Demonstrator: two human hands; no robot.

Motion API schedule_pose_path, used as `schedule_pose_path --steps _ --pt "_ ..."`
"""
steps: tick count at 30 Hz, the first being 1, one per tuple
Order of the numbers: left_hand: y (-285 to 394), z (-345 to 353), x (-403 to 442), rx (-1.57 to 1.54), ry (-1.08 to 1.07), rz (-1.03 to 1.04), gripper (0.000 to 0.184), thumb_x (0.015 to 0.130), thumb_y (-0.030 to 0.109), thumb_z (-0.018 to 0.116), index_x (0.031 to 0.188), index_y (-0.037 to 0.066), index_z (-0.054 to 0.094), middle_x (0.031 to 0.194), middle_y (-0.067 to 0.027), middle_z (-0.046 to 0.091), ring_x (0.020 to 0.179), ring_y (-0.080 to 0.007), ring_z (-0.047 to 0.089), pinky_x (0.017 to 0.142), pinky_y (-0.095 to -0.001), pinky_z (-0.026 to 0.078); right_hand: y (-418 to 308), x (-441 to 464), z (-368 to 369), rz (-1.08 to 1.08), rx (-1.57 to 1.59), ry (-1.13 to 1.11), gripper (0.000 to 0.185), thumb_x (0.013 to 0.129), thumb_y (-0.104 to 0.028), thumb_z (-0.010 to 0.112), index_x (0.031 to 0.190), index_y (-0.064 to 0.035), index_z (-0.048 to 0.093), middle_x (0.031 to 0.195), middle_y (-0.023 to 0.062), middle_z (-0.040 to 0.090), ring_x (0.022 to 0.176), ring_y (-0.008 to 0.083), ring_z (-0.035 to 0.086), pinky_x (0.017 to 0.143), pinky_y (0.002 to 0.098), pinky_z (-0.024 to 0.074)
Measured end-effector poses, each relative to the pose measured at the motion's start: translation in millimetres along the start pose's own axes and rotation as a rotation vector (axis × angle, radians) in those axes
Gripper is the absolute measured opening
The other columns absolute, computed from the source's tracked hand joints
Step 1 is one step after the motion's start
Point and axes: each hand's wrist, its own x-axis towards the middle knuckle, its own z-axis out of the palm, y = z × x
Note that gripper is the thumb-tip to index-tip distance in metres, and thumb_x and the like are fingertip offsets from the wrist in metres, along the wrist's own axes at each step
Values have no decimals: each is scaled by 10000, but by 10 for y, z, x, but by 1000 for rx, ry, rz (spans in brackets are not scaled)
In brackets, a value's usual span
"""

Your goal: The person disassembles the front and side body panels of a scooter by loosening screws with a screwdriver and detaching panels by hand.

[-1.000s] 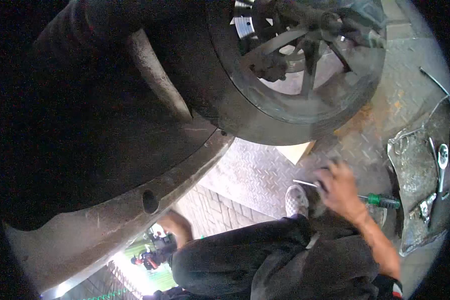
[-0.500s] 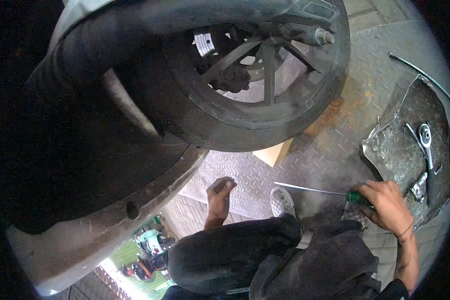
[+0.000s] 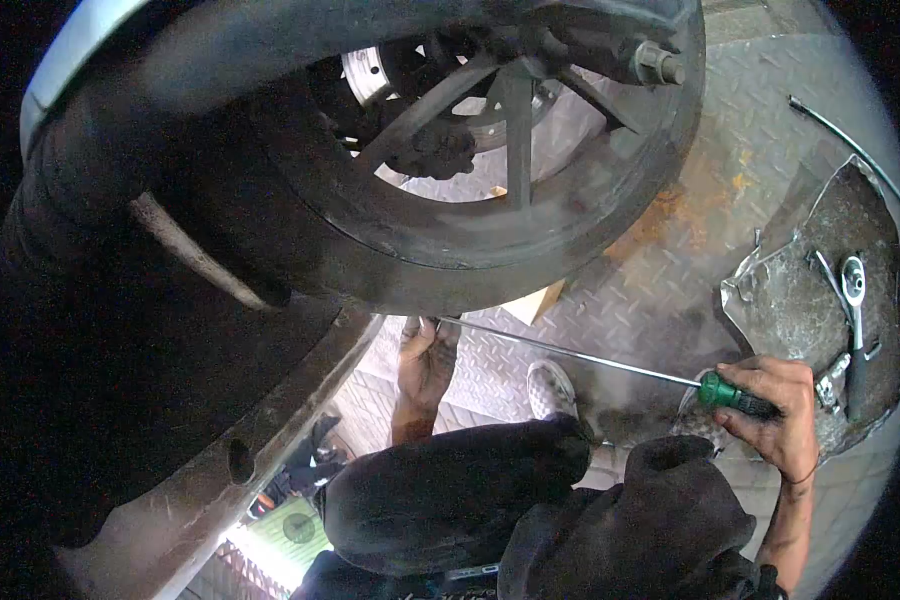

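Note:
My right hand (image 3: 778, 412) is wrapped round the green and black handle of a long screwdriver (image 3: 590, 357). Its steel shaft slants up and left, the tip reaching the fingers of my left hand (image 3: 427, 372). That hand is just below a black motorcycle tyre (image 3: 450, 283), thumb and fingers drawn together. What lies between them, if anything, is hidden by the fingers and the tyre's lower edge. The spoked wheel (image 3: 518, 150) bears a large axle nut (image 3: 658, 63) on its near side.
On the right, a worn metal sheet (image 3: 795, 290) carries a ratchet wrench (image 3: 853, 310) and other small tools. A thin rod (image 3: 850, 150) lies behind it. A cardboard box (image 3: 533, 304) sits under the tyre on the chequered steel plate (image 3: 650, 310). Dark bodywork (image 3: 170, 380) fills the left.
My left hand has risen to the tyre's lower edge. The screwdriver's tip has moved left and up to meet its fingers, while the right hand keeps its hold. The view has shifted slightly.

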Motion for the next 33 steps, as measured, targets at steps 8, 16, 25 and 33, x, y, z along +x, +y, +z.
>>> schedule_pose_path --steps 8,16,25,33 --pt "0 -26 -9 -36 26 7 275 962 62 598 1236 40 614 1232 -83 642 1159 -236 608 1044 -401 486 -73 38 -17 -29 -96 -16 486 533 -83 859 1009 -61 762 829 114 712 709 259 691 638 332 521" --pt "102 132 8 229 -133 64 279 979 133 600 1238 29 599 1223 -129 652 1165 -244 613 1071 -425 467 -201 46 -80 -32 -84 31 481 509 -115 855 974 -51 750 876 104 709 787 279 675 715 352 514" --pt "22 379 83 -305 103 83 187 985 209 596 1117 115 689 1047 -17 719 929 -170 641 918 -363 500 -508 259 -170 -99 -90 62 471 521 -92 821 982 -55 732 936 118 671 908 298 643 809 374 493" --pt "-31 251 138 -368 -114 97 225 992 233 572 1178 184 689 1165 15 703 1108 -195 625 959 -414 485 -531 420 -250 -205 -12 97 463 521 -29 808 978 -57 739 956 123 670 881 273 666 761 346 519"
